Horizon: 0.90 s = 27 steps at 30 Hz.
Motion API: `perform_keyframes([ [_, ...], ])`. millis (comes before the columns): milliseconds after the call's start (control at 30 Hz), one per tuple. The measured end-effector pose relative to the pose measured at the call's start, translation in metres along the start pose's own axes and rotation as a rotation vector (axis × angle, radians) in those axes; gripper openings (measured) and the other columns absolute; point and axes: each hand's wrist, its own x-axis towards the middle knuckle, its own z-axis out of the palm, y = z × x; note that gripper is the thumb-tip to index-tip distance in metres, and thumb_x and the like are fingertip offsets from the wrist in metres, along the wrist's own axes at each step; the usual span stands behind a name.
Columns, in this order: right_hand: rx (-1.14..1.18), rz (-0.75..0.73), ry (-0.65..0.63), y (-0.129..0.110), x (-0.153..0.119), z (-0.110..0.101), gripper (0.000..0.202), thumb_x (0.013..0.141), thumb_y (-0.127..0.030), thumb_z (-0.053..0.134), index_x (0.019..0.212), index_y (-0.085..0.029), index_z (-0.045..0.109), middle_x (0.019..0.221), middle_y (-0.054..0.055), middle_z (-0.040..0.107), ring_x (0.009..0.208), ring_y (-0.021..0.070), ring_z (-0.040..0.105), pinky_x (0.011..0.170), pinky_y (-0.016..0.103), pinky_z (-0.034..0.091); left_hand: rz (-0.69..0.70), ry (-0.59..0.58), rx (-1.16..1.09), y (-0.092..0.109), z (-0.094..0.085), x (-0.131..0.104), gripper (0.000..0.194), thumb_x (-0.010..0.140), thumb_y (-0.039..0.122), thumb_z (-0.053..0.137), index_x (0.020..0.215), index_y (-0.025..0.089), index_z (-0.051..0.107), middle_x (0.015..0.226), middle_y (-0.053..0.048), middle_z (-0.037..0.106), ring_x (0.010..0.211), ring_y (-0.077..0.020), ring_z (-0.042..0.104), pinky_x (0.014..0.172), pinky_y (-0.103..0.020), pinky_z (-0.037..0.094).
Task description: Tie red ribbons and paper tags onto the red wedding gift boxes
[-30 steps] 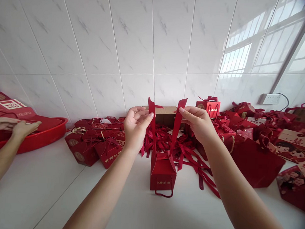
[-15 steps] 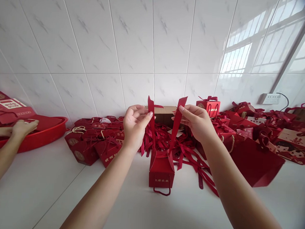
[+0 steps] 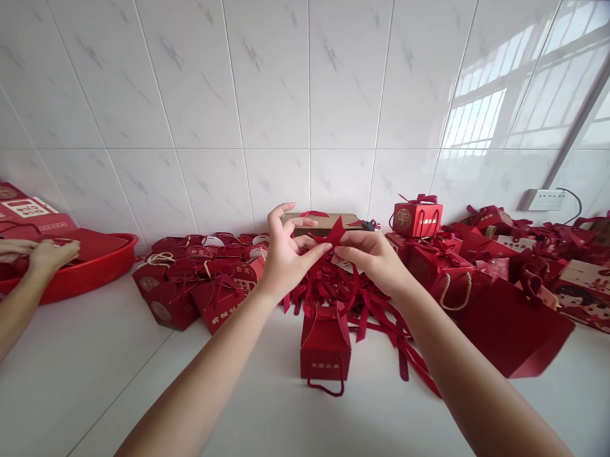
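A small red gift box [image 3: 325, 346] with gold lettering and a rope handle stands upright on the white table in front of me. Above it both my hands meet on a red ribbon [image 3: 337, 231] that runs up from the box top. My left hand [image 3: 293, 251] pinches the ribbon between thumb and a finger, its other fingers lifted and spread. Close against it, my right hand [image 3: 374, 257] pinches ribbon too, fingers curled. Where the ribbon ends cross is partly hidden by the fingers.
Behind the box lies a tangled heap of red ribbons [image 3: 377, 311] by a cardboard box [image 3: 325, 220]. Finished-looking red boxes [image 3: 183, 284] crowd the left, more boxes [image 3: 418, 219] and a red bag [image 3: 514, 329] the right. Another person's hand [image 3: 54, 254] works over a red basin [image 3: 90, 274].
My hands have come together, from holding two ribbon ends upright and apart to bringing them to one point above the box. The box stays in place.
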Motion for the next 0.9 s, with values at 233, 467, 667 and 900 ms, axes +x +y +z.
perform_keyframes([
  [233, -0.052, -0.093, 0.007, 0.011, 0.000, -0.004, 0.025, 0.078, -0.042, 0.070, 0.084, -0.018, 0.070, 0.074, 0.001, 0.067, 0.068, 0.0144, 0.061, 0.066, 0.029, 0.052, -0.252, -0.119, -0.029, 0.005, -0.007, -0.003, 0.060, 0.075, 0.016, 0.070, 0.124, 0.026, 0.037, 0.091, 0.000, 0.062, 0.069, -0.0085, 0.061, 0.064, -0.021, 0.050],
  [467, -0.526, -0.485, -0.198, 0.019, -0.005, -0.019, 0.032, 0.091, -0.014, 0.043, 0.096, -0.022, 0.074, 0.093, 0.007, 0.066, 0.087, 0.0166, 0.064, 0.075, 0.031, 0.053, -0.477, -0.142, -0.207, -0.002, -0.014, -0.005, 0.039, 0.072, 0.018, 0.068, 0.108, 0.020, 0.052, 0.073, 0.003, 0.060, 0.058, -0.0100, 0.057, 0.053, -0.022, 0.043],
  [667, -1.030, -0.676, -0.145, 0.023, -0.003, -0.020, 0.036, 0.093, -0.011, 0.041, 0.098, -0.023, 0.074, 0.091, 0.009, 0.068, 0.086, 0.0217, 0.062, 0.074, 0.038, 0.048, -0.539, -0.079, -0.250, -0.003, -0.014, -0.004, 0.031, 0.072, 0.021, 0.069, 0.101, 0.018, 0.058, 0.073, 0.001, 0.059, 0.062, -0.0128, 0.061, 0.058, -0.026, 0.048],
  [900, -0.799, -0.565, 0.012, 0.035, -0.013, -0.011, 0.028, 0.093, -0.019, 0.047, 0.107, -0.025, 0.071, 0.111, 0.008, 0.068, 0.103, 0.0229, 0.061, 0.088, 0.041, 0.050, -0.215, -0.048, 0.068, -0.003, -0.013, -0.015, 0.057, 0.083, 0.026, 0.063, 0.138, 0.029, 0.046, 0.064, 0.005, 0.059, 0.056, -0.0121, 0.055, 0.064, -0.026, 0.048],
])
